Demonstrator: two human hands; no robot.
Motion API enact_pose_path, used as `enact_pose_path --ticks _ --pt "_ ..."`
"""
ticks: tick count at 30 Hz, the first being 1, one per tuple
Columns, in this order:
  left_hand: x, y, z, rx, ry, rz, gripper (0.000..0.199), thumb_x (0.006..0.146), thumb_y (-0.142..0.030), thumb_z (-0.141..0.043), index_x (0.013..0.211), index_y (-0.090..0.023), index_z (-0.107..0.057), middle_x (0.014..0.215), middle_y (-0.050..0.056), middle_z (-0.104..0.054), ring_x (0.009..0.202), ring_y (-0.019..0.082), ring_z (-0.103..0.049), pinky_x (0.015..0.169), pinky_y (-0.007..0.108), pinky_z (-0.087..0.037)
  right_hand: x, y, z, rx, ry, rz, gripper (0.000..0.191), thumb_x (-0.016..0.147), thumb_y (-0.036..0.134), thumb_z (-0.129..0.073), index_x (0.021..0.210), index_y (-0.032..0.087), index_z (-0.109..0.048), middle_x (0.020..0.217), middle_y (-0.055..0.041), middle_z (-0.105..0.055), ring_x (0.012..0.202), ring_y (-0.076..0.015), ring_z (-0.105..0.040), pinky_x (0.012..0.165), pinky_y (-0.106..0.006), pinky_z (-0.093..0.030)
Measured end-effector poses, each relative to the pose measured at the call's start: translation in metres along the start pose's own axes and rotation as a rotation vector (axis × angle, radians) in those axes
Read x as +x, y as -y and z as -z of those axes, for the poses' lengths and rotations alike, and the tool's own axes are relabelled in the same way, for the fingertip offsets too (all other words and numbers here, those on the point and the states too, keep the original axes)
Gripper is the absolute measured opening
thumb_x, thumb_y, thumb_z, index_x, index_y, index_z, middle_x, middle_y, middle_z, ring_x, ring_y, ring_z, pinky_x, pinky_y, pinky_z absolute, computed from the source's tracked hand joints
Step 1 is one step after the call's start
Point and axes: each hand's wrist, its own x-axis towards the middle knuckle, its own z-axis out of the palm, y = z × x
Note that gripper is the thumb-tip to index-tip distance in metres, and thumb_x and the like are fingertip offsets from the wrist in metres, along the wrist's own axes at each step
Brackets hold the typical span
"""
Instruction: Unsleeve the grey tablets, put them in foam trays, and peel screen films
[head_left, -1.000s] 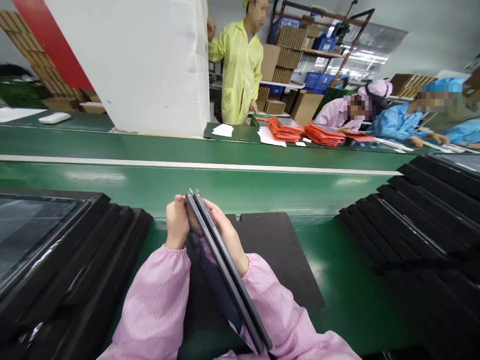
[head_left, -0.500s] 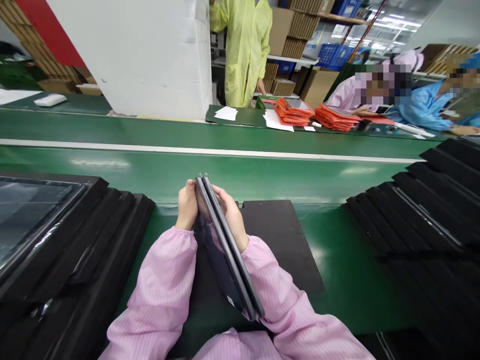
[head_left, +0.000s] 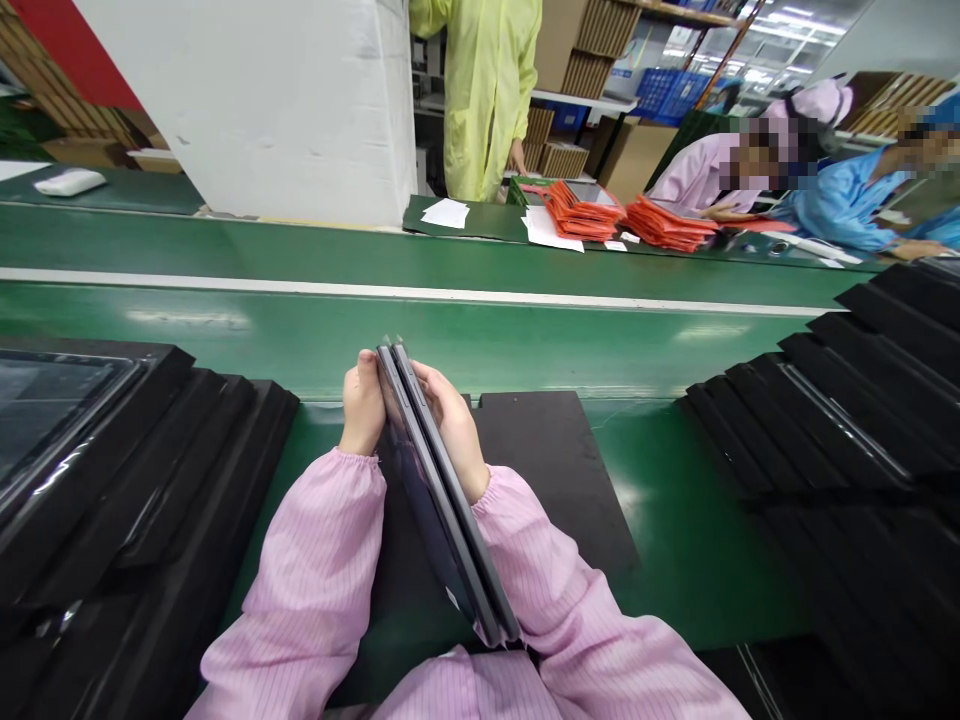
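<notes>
Two thin dark tablets stand on edge side by side, pressed close together, between my hands. My left hand (head_left: 363, 408) grips the outer face of the left tablet (head_left: 424, 500), its thumb up at the top edge. Against the other side, my right hand (head_left: 454, 428) is wrapped on the right tablet (head_left: 466, 520), fingers partly hidden behind it. Clear film tips stick up at the tablets' far end. Beneath them a black foam sheet (head_left: 559, 475) lies on the green work surface.
Stacked black foam trays stand at left (head_left: 225, 470) and right (head_left: 795, 440), some with tablets in them. Beyond the green conveyor belt (head_left: 525, 345) are orange sleeve piles (head_left: 581, 212), a white pillar (head_left: 300, 110), a person in yellow (head_left: 487, 100) and other people at the right.
The whole view has shifted slightly, so the scene sits a little further left and higher. Both hands keep their hold on the two tablets.
</notes>
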Motion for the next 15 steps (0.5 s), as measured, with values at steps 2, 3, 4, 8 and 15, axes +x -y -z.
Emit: enact_pose_path --ticks 2,3,4,8,15 --pt "0.0004 0.0009 -0.0001 -0.002 0.002 0.011 0.069 0.077 -0.084 -0.038 0.056 -0.021 -0.054 0.055 0.002 -0.053 0.049 0.014 -0.051 0.048 0.026 -0.040 0.0002 -0.0001 0.0000 -0.004 0.002 0.008 0.031 0.089 0.040 -0.049 0.104 0.023 -0.071 0.118 -0.0023 -0.070 0.115 -0.0212 -0.059 0.097 -0.033 -0.049" --pt "0.0005 0.0012 -0.0001 -0.006 0.004 0.017 0.069 0.077 -0.084 -0.037 0.056 -0.021 -0.053 0.055 0.002 -0.053 0.049 0.014 -0.051 0.048 0.026 -0.039 0.0002 0.0000 -0.0002 -0.003 0.001 0.011 0.031 0.088 0.040 -0.050 0.103 0.024 -0.071 0.117 -0.0024 -0.070 0.115 -0.0213 -0.060 0.097 -0.033 -0.048" --pt "0.0004 0.0014 0.0000 -0.011 0.009 0.023 0.068 0.078 -0.084 -0.037 0.056 -0.021 -0.053 0.055 0.002 -0.052 0.049 0.013 -0.051 0.047 0.026 -0.039 0.0000 0.0004 -0.0005 -0.001 -0.003 0.013 0.030 0.088 0.040 -0.051 0.102 0.024 -0.071 0.117 -0.0025 -0.070 0.114 -0.0213 -0.060 0.097 -0.033 -0.048" --pt "-0.0006 0.0004 0.0008 -0.025 0.022 0.027 0.069 0.076 -0.085 -0.038 0.056 -0.021 -0.053 0.055 0.001 -0.052 0.048 0.013 -0.049 0.046 0.025 -0.038 -0.0020 0.0029 -0.0031 0.008 -0.017 0.018 0.029 0.087 0.037 -0.050 0.102 0.023 -0.072 0.115 -0.0022 -0.070 0.112 -0.0208 -0.060 0.097 -0.033 -0.048" --pt "-0.0022 -0.0039 0.0012 -0.003 0.016 0.023 0.069 0.076 -0.085 -0.038 0.057 -0.021 -0.054 0.056 0.002 -0.053 0.050 0.014 -0.051 0.048 0.026 -0.040 -0.0040 0.0063 -0.0054 0.001 -0.028 0.033 0.028 0.088 0.035 -0.050 0.100 0.024 -0.072 0.112 -0.0016 -0.071 0.110 -0.0209 -0.062 0.096 -0.033 -0.049"
